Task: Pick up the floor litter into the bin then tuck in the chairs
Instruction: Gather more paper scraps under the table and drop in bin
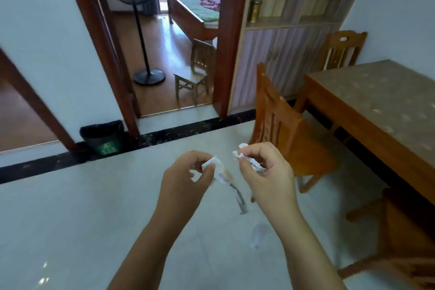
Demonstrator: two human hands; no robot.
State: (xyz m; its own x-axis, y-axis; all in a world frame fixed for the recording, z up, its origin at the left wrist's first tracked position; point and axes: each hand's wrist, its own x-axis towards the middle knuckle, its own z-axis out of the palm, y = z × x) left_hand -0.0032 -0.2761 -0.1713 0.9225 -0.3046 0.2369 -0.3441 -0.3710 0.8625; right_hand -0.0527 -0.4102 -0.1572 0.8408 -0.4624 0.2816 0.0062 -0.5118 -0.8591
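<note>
My left hand (186,176) pinches a flat paper strip (229,183) with print on it, which hangs down between my hands. My right hand (266,172) is closed on a crumpled white paper (244,156). Both hands are held over the pale tiled floor. A dark bin (103,136) with a black liner and a green label stands against the wall at the left, beside a door frame. An orange wooden chair (282,125) stands pulled out from the table (386,106), its back toward me. Another chair (404,231) at the near right is pulled out too.
A third chair (341,52) stands at the table's far end by a shelf cabinet (294,30). Through the open doorway are a standing fan (141,30), a small wooden chair (197,70) and a bed (195,14). A faint mark (259,235) shows on the floor.
</note>
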